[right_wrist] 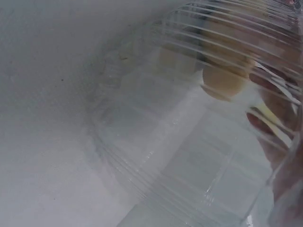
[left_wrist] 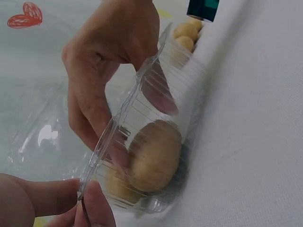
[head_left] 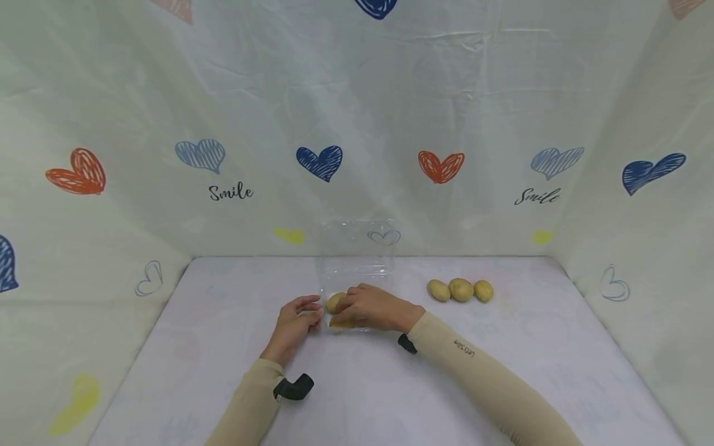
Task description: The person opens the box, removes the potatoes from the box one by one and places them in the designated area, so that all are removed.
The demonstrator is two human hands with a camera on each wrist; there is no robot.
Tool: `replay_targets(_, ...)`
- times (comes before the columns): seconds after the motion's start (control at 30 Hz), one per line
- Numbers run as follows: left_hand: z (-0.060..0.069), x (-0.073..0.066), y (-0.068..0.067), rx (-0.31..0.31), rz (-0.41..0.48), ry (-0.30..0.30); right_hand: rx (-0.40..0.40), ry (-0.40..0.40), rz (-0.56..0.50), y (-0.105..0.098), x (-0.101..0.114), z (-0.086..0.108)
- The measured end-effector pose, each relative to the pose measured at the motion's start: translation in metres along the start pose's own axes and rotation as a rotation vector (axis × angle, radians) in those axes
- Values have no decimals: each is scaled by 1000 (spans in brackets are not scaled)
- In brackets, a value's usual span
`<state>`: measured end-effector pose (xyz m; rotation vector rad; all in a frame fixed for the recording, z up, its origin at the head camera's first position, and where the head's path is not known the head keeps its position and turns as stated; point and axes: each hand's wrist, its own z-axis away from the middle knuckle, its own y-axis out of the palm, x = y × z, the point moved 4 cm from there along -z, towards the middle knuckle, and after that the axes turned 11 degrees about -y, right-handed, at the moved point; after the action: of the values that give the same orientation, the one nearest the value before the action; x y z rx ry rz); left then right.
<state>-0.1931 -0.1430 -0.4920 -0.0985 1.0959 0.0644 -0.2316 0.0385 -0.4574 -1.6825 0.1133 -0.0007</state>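
A clear plastic clamshell container (head_left: 365, 330) sits on the table with its see-through lid (head_left: 357, 248) raised at the back. My left hand (head_left: 294, 327) pinches the container's rim (left_wrist: 118, 111) at its left side between thumb and fingers. Inside lie two potatoes, a nearer potato (left_wrist: 156, 153) and a farther potato (left_wrist: 120, 187), seen through the ribbed wall. My right hand (head_left: 376, 306) reaches in from above; its fingertips touch the nearer potato, while its thumb stands a little apart from it. In the right wrist view the wall blurs the potato (right_wrist: 222, 82) and fingers.
Three potatoes stand in a row to the right of the container, the middle potato (head_left: 461, 290) among them. A white cloth covers the table (head_left: 223, 310). A hanging curtain (head_left: 268, 93) printed with hearts encloses the back and sides.
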Motion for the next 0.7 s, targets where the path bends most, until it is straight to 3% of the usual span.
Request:
replay_targets(0.43,-1,3,1,20,21,23,32,43,65,3,-4,3)
replay_targets(0.7,-1,3,0,16,7,23,42,95,-7,-3,-9,13)
